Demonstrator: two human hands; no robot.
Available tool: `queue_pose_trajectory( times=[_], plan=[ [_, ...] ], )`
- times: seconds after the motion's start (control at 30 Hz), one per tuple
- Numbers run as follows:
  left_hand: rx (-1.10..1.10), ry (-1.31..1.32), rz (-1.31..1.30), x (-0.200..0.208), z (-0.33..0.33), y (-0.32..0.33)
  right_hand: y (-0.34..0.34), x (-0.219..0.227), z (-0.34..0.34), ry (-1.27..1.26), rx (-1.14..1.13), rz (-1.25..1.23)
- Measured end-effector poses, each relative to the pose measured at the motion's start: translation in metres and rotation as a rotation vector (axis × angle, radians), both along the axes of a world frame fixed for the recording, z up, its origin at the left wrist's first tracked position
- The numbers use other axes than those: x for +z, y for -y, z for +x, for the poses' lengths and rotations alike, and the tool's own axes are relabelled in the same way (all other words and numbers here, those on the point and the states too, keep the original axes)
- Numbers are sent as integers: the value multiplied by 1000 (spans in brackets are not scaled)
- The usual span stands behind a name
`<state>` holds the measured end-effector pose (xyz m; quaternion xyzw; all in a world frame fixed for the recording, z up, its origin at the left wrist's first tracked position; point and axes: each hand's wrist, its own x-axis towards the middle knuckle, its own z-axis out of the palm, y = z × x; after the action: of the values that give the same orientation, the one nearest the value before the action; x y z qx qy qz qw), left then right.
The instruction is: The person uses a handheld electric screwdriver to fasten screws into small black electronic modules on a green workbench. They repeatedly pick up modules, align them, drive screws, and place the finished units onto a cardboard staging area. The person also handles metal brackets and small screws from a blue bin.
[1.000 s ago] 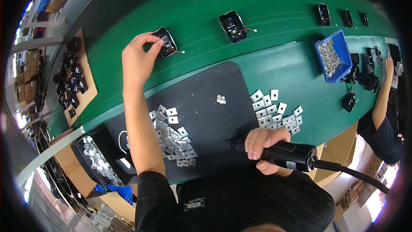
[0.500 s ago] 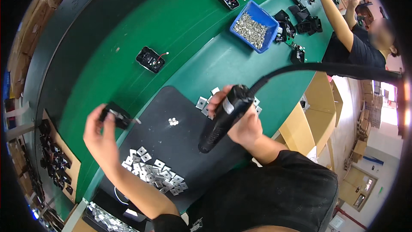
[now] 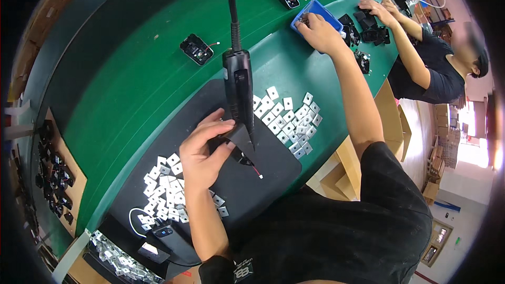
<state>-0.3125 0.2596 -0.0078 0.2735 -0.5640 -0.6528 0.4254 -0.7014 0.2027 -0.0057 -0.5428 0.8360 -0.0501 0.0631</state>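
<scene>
My left hand [image 3: 202, 155] grips a black plastic housing [image 3: 239, 139] above the dark mat, thumb on one side and fingers over the other. A thin red wire with a white connector [image 3: 261, 176] trails from it. Just beyond the housing hangs a black electric screwdriver [image 3: 239, 87] on its cable, partly overlapping it; no hand is on it. Out at the far right, my right hand [image 3: 321, 34] reaches into the blue bin [image 3: 334, 18]. Its curled fingertips are down among small metal parts [image 3: 304, 19], and what they pinch is hidden.
Square metal plates [image 3: 286, 121] lie right of the mat [image 3: 279, 160], and more plates [image 3: 165, 192] on its left. Another wired housing [image 3: 197, 49] rests on the green surface. A co-worker's hands [image 3: 379, 10] work among black parts. Cardboard boxes [image 3: 336, 176] stand at the right.
My right hand has let go of the screwdriver and moved to the blue bin. My left hand brought the housing rightward over the mat. The co-worker's hands have come down to the black parts.
</scene>
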Motion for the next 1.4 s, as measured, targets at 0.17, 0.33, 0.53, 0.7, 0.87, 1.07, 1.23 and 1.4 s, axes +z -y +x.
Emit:
queue_pose_trajectory(
  times=[0.17, 0.33, 0.53, 0.7, 0.87, 1.07, 1.23, 1.4],
  plan=[
    [4, -51, 120, 5, -5, -14, 1, 0, 5, -30, -119, 79],
    [-35, -192, 245, -5, -14, -21, 12, -4, -19, 16, 15, 100],
    [-177, -159, 408, -3, -21, -26, 15, -2, -8, -93, -55, 136],
    [-239, -22, 304, -8, -44, -37, 22, -35, -95, -247, 97, 93],
    [-177, -46, 175, -5, -40, -43, 23, 10, -62, -229, 156, -252],
    [-194, -95, 95, 0, -29, -59, -14, 31, 90, 214, 372, -336],
    [-247, -163, 46, 12, -12, -79, -56, 0, 208, 319, 513, 21],
    [-229, -205, -10, 10, 0, -89, -71, 5, 238, 201, 664, -5]
  ],
)
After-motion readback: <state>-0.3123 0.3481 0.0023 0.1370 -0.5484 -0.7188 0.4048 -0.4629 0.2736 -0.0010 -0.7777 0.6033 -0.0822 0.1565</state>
